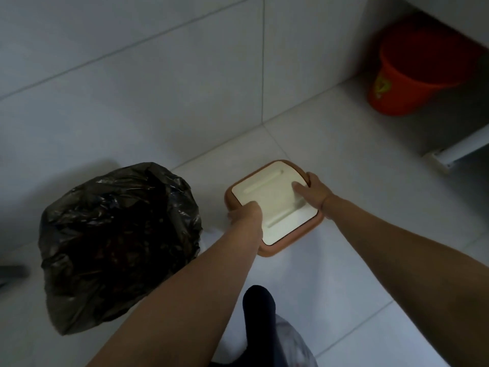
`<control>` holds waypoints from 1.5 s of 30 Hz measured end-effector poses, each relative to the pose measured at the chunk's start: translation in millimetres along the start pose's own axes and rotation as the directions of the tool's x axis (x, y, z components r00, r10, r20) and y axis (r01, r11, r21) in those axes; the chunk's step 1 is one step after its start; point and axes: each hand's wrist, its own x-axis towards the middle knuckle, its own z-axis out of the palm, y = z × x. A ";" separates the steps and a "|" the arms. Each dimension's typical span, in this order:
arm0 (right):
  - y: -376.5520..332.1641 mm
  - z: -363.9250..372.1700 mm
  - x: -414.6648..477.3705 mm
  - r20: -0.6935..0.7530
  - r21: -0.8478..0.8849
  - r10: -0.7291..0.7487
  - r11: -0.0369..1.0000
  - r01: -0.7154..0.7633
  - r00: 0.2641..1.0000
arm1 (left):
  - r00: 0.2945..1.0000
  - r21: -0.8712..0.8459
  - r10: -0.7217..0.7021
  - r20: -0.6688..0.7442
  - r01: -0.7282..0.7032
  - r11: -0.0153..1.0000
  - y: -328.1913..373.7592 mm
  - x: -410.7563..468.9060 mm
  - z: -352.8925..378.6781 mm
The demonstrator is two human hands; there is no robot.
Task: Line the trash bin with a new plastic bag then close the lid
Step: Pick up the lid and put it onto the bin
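Observation:
The small trash bin point(267, 251) stands on the floor near the wall, seen from above; its tan rim frames a cream lid point(272, 202) that lies flat over the opening. My left hand point(244, 214) grips the bin's left edge, thumb on the lid. My right hand point(313, 192) grips the right edge, thumb pressed on the lid. The bin's inside is hidden by the lid. A full black plastic bag point(119, 245) sits on the floor to the left of the bin, apart from it.
An orange bucket point(415, 72) stands in a recess at the upper right, beside a white ledge point(455, 152). My dark-clad leg point(260, 321) and a pale bag point(293, 345) are at the bottom. A tiled wall runs just behind the bin.

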 end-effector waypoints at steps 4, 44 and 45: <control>11.5 2.3 6.0 -0.042 0.044 0.017 0.999 -0.015 0.999 | 0.998 -0.040 -0.057 0.003 0.057 0.998 -12.6 -5.8 4.5; -182.2 158.7 -211.7 0.037 0.042 -0.388 0.921 0.386 0.921 | 0.834 0.236 0.518 -0.190 -0.474 0.849 8.3 -77.0 -338.0; -179.6 159.6 -210.6 0.040 0.053 -0.400 0.916 0.397 0.916 | 0.841 0.156 0.520 -0.149 -0.499 0.852 4.4 -75.2 -341.2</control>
